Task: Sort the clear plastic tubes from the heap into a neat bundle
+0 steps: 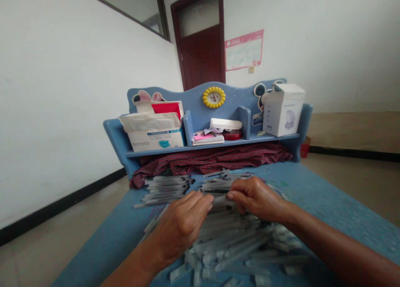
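Note:
My left hand (189, 216) is closed, its fingers bent together over a loose heap of slim, translucent plastic tubes (234, 245). My right hand (254, 197) pinches thumb against forefinger, facing the left across a small gap. A pale tube (221, 198), blurred, shows in that gap and seems to run to the right fingertips. What the left fingers hold is hidden behind them. Beyond the left hand lies a row of tubes with dark ends (168, 189), stacked side by side. A second such bundle (215, 185) lies behind the right fingers.
The blue table (331, 207) carries a shelf with a mask box (156, 137), a white carton (283, 112), and papers (208, 139) beside a red round case (232, 134). Checked cloth (212, 158) is bunched under the shelf. A yellow-rimmed clock (214, 97) decorates the backboard.

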Demonstrator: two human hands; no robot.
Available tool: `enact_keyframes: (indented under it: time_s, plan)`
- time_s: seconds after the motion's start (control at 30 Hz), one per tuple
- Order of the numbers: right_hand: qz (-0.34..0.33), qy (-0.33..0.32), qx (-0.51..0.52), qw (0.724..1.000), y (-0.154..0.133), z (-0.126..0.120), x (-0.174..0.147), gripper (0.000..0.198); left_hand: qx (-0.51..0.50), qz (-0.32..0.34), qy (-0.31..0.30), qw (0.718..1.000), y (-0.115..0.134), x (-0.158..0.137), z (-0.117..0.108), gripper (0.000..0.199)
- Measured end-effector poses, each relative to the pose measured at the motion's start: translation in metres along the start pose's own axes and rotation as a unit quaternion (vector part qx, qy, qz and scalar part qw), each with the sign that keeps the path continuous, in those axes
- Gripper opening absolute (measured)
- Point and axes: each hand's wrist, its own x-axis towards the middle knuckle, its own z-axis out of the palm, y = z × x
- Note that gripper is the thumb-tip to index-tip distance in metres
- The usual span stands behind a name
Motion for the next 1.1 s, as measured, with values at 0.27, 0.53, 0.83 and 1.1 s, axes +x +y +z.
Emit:
enact_keyframes:
  time_s: [0.27, 0.53, 0.83, 1.1]
  plan:
    - [0.017, -0.023, 0.02, 0.999, 0.0009, 0.0005, 0.0016, 0.027, 0.0, -0.002, -0.011, 1.0, 0.0008, 0.0, 0.001, 0.021]
    - [0.046, -0.037, 0.046, 0.997, 0.004, 0.0024, 0.0018, 0.025, 0.008, 0.006, -0.005, 1.0, -0.0007, -0.0004, 0.0023, 0.021]
    - [0.084, -0.048, 0.101, 0.99, 0.0014, 0.0027, 0.0011, 0.022, 0.003, -0.003, -0.009, 1.0, -0.0011, -0.0008, 0.0026, 0.021]
    - [0.108, -0.063, 0.152, 0.98, 0.0074, 0.0072, 0.0016, 0.006, -0.016, -0.013, -0.01, 1.0, 0.0017, -0.0001, 0.0026, 0.023]
